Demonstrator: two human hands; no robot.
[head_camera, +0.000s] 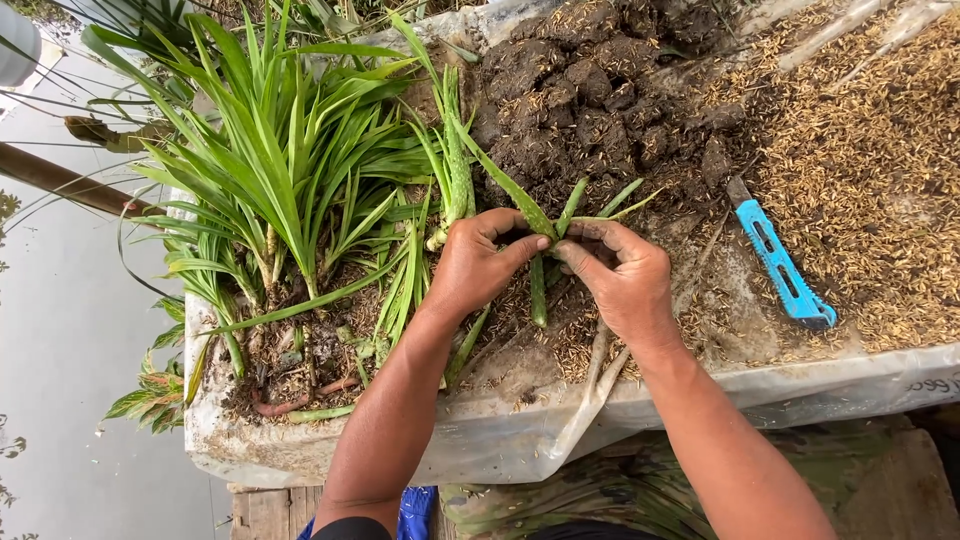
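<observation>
**Inspector:** At the middle of the table (700, 395), both hands were found together on one green plant cutting (538, 290). The left hand (478, 268) pinched it from the left, thumb over fingers, closed on the stem. The right hand (622, 275) gripped the same stem from the right, fingertips almost meeting the left thumb.

**Clerk:** And where did the cutting lie?

**Inspector:** Between the two hands, its lower end pointing toward the person, its narrow leaves fanning out above the knuckles toward the dark soil clods (600, 110). In my judgement the double grip steadied the base while the leaves were kept clear of the dirt.

**Clerk:** Other items noted?

**Inspector:** A blue utility knife (780, 260) lay well apart to the right, on the plastic sheet (480, 440) beside a spread of rice husk (870, 170), probably parked within reach but out of the way. A clump of long-leaved green plants (290, 160) lay at the left, roots toward the person, seemingly sorted apart from the soil.

**Clerk:** Whether the knife blade was extended?

**Inspector:** Could not be determined.
</observation>
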